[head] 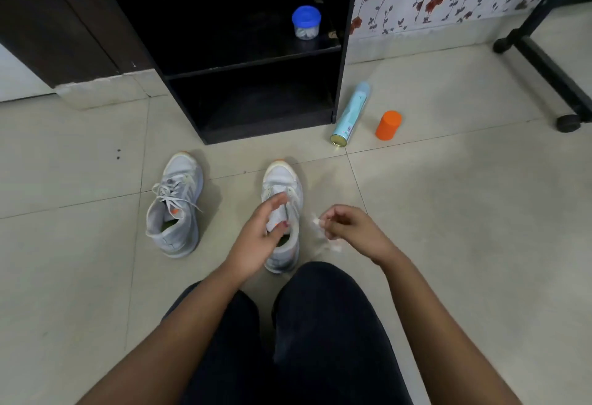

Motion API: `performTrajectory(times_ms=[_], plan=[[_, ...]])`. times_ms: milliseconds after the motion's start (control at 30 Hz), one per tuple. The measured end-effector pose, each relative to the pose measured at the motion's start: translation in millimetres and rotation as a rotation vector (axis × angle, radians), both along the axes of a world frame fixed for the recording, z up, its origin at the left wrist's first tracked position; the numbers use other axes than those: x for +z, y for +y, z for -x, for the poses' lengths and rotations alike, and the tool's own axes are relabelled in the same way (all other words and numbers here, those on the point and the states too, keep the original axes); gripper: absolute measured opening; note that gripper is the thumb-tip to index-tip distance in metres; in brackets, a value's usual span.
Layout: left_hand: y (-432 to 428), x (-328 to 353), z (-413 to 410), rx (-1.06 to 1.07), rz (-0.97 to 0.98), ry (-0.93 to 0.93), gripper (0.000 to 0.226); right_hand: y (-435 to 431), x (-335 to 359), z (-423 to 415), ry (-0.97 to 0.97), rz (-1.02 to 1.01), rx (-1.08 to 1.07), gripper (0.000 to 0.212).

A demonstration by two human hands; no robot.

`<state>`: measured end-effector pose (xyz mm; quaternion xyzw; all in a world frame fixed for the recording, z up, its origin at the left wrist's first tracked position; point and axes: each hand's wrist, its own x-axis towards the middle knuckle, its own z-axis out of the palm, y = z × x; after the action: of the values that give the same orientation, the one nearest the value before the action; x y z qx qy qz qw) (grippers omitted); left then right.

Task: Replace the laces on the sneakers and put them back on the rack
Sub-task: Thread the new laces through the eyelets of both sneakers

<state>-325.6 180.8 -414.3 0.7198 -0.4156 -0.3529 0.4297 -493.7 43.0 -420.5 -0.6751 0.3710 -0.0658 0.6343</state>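
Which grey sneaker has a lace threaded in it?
The grey fabric sneaker farther left, untouched; the other grey sneaker, its tongue held by the left hand, shows no lace.

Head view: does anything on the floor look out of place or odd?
A spray can lies tipped on its side on the floor beside the rack, and an orange cap stands apart from it. Nothing looks spilled.

Reaching forward with both forearms, gripping the sneaker [282, 179] by its tongue with left hand [256, 238], pinching a blurred white lace [317, 223] in curled right hand [350, 228].

Blue-lidded jar [306, 23], teal spray can [350, 113] on its side, orange cap [388, 125] nearby
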Motion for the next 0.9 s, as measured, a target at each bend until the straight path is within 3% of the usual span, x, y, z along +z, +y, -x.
performTrajectory(times_ms=[67,167,333,500,800,900], plan=[[-11,32,5,-0.149,0.004,0.074,0.048,4,47,-9,-0.128,0.014,0.086,0.008],[-13,83,6,-0.211,-0.001,0.229,0.025,10,107,-18,-0.224,0.119,0.018,0.01],[15,128,-20,-0.025,0.145,0.323,0.033,20,161,-12,-0.293,0.212,-0.134,0.015],[46,156,-45,0.147,0.202,0.435,0.031,15,152,1,-0.237,0.206,-0.282,0.016],[71,176,-51,0.135,0.173,0.278,0.025,5,79,-3,0.128,0.377,-0.325,0.014],[79,183,-62,0.227,0.231,0.443,0.028,6,61,4,0.252,0.423,-0.328,0.013]])
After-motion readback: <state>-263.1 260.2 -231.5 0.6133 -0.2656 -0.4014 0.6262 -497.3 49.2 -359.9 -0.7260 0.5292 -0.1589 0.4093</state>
